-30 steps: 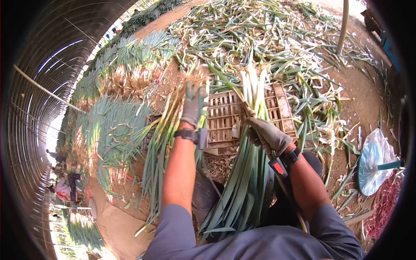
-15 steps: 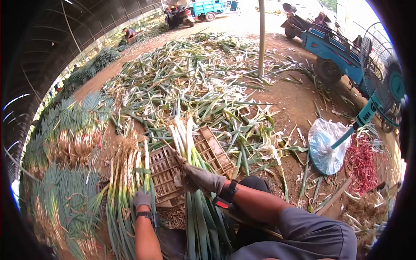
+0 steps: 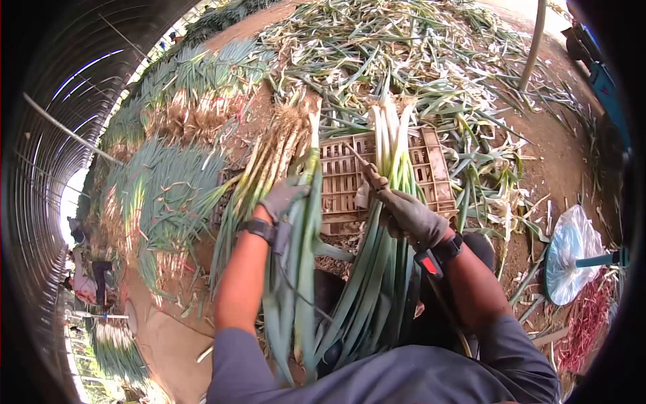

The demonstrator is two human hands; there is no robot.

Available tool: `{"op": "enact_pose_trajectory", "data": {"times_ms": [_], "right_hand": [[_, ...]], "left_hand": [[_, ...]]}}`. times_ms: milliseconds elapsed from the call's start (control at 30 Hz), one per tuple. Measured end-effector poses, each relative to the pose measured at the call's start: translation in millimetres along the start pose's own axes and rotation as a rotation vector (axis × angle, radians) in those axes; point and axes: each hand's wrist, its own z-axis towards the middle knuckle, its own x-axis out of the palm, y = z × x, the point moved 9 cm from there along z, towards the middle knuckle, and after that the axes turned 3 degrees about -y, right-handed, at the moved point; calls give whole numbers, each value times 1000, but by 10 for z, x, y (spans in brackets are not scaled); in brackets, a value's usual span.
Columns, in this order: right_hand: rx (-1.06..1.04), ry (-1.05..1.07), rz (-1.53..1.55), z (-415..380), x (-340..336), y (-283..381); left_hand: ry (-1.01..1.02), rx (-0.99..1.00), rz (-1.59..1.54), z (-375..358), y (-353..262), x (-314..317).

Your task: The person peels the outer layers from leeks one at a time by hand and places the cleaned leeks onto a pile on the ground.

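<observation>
While the left hand (image 3: 282, 196) is wrapped around green onions (image 3: 313, 165) just left of the crate (image 3: 439, 168), apart from the onion bundle (image 3: 369, 269) lying across it, both hands are occupied, the right hand (image 3: 414, 217) clenching a thin tool (image 3: 356, 155) over that bundle.

My left hand (image 3: 284, 197) has come down from the root ends to green stems nearer me. A leek (image 3: 313, 158) has come away from the left pile (image 3: 272, 151), its leaves now trailing between my arms. My camera has swung left, taking the fan's head out of view and cutting the blue cart (image 3: 609, 91) to a sliver.
</observation>
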Motion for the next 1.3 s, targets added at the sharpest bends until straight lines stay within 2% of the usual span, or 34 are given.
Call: {"op": "enact_pose_trajectory", "data": {"times_ms": [33,67,100,133,167,200,233,300,367,400,433,467,500,567,633,667,700,733,767,800,833,867,900,967,1067,1167,1300], "right_hand": [[2,-9,4,9,-7,-18],[2,-19,5,21,-23,-33],[7,-23,1,27,-32,-57],[7,-85,57,25,-90,-64],[7,-145,108,23,-158,-61],[-14,-171,104,41,-215,-48],[-35,-200,104,44,-251,-14],[0,-238,58,8,-286,13],[56,-218,-57,-56,-327,59],[70,-219,-71,-84,-302,99],[40,-214,-45,-68,-276,99],[7,-211,-20,-33,-261,86],[-22,-208,6,-19,-251,76],[-30,-181,-16,-54,-225,99],[-42,-188,-6,-56,-233,124],[-46,-210,20,-39,-258,96],[-53,-232,48,-27,-291,86],[-64,-232,68,-12,-316,95],[-73,-234,92,-4,-353,87],[-76,-238,117,-13,-386,63],[-69,-190,83,-57,-357,89],[-60,-142,49,-134,-317,150],[-46,-91,13,-181,-273,149],[43,-55,-111,-213,-169,27],[71,22,-316,-153,-49,-201],[-26,58,-600,-66,-13,-224],[-26,23,-685,26,6,-180]], "left_hand": [[0,-119,52,-248,-242,207],[-16,-39,2,-273,-239,450],[141,-204,-370,-333,-65,581],[83,-98,-79,-436,-146,936],[137,-70,-30,-406,69,1177],[-32,-28,-7,-623,-79,1226],[122,-12,-95,-592,23,1327],[99,-59,-325,-595,171,1251],[-10,111,-523,-686,-345,835],[-74,130,-648,-696,-565,615],[64,228,-726,-620,-714,448],[-26,277,-771,-483,-707,198],[-88,271,-770,-572,-1018,-21],[-75,395,-623,-685,-1727,-334],[-142,325,-540,-673,-1979,-547],[-141,261,-392,-578,-1981,-542],[-141,198,-241,-492,-1942,-525],[-120,204,-194,-282,-1693,-451],[-119,130,3,6,-1308,-360],[-75,103,-46,-199,-1381,-89],[-241,58,62,-32,-993,-50],[-229,40,17,51,-755,122],[-104,7,-38,194,-476,303],[-170,-14,165,389,-134,419],[-83,-104,166,402,-53,603],[-213,-9,212,540,131,647],[-245,-55,398,556,129,705]]}}
